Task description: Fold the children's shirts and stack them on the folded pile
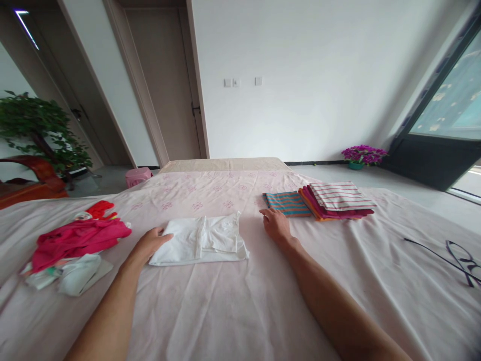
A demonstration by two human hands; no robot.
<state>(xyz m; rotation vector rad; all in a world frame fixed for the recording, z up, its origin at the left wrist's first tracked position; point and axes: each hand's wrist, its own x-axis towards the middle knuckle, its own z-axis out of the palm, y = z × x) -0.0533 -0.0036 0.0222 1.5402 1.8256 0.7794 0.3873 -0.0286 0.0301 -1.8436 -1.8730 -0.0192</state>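
Pink floral sheet (210, 311): spread beneath the clothes; wrinkled, flower motifs printed toward the far part.
Eyeglasses (467, 260): dark frame, temples extended; resting on the sheet at the right edge of view, partly cut off.
Loose pile, left: white cloth (84, 275) at the near side, crumpled magenta garment (82, 238) behind it, red garment (100, 208) at the far side.
White garment (221, 235): folded into a flat rectangle; lies on the sheet at center, between the two hands.
Left grip (151, 243): at the left end of the white garment, thumb laid over its edge; whether fabric is pinched cannot be told.
Right grip (277, 225): released, holding nothing; fingers loosely bent, clear of the white garment.
Blue-and-orange striped cloth (288, 203): folded flat, just beyond the right grip.
Folded stack: red-and-white striped garment (340, 195) on top, magenta and orange layers below.
Floor, far side: pink stool (138, 176) at left; potted purple flowers (364, 154) at right.
Wall: switch plates (227, 82) right of a closed door (161, 75).
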